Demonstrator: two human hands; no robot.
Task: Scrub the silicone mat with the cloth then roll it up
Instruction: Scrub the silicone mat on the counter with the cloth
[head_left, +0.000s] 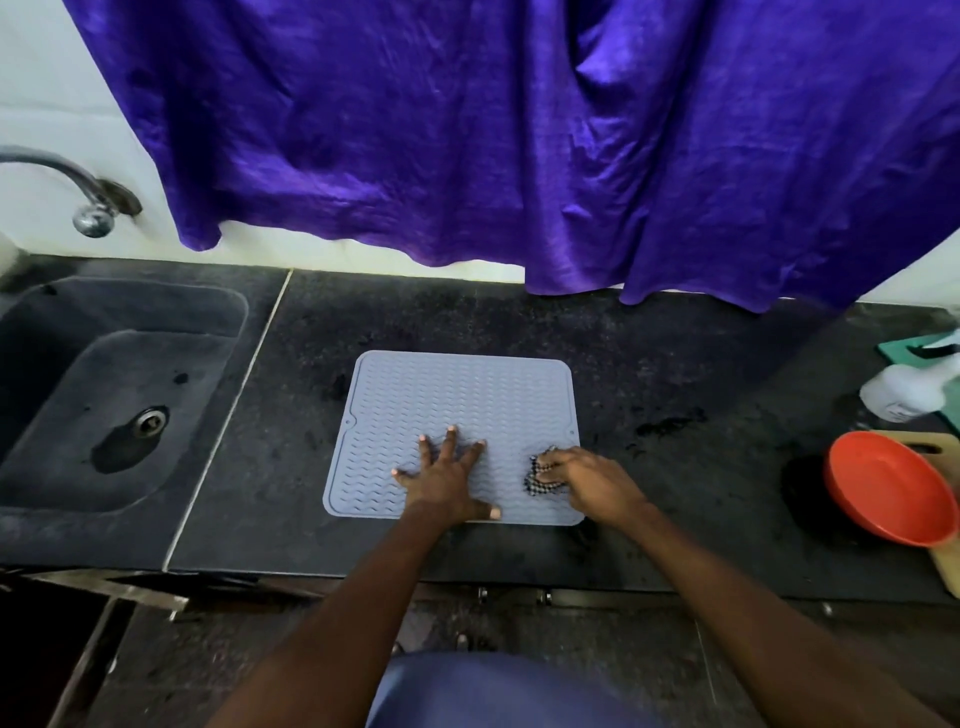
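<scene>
Grey silicone mat (457, 395) flat, square to counter (675, 364); cloth (537, 480) in right hand (587, 480)

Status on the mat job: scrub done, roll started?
Done: nothing finished shows, and the scrubbed area can't be told. In hand: scrubbing. The right hand grips the checked cloth at the near right corner of the silicone mat, and the left hand presses flat on it. Left: rolling. The mat lies fully flat on the countertop.

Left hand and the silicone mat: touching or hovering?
Touching. The head view shows the left hand spread flat and pressed down on the silicone mat near its front edge, with no gap visible beneath it.
</scene>
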